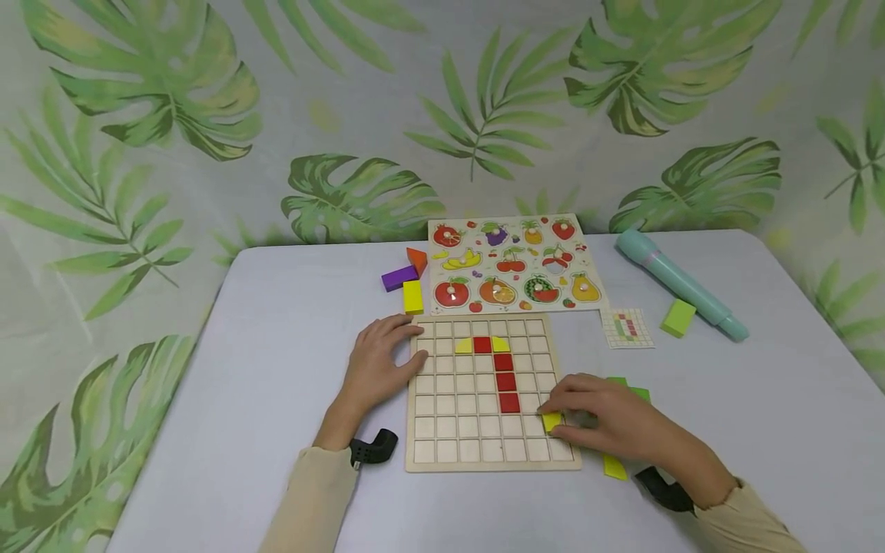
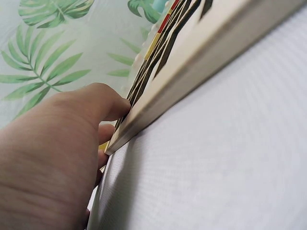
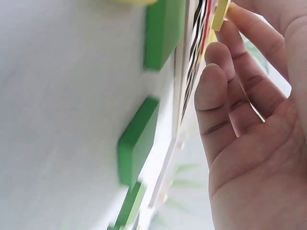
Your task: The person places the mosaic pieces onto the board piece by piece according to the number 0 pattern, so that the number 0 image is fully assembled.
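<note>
The yellow block (image 1: 551, 422) is over the right-hand part of the grid board (image 1: 445, 427), pinched between the thumb and fingers of the right hand (image 1: 608, 411); whether it touches the board I cannot tell. Placing this block appears to be the step in hand. The left hand (image 1: 376, 361) has its fingers loosely spread and grips nothing, its thumb and fingertips resting at the board's left edge. On the board, red squares (image 1: 508, 402) run down from a top row with yellow curved ends. The next move seems to call for lining the block up with a cell and letting go. Green blocks (image 3: 139, 141) lie near the right hand; farther out on the worktop (image 1: 276, 346) are a small pattern card (image 1: 626, 329), likely the guide, and a fruit puzzle (image 1: 533, 269).
</note>
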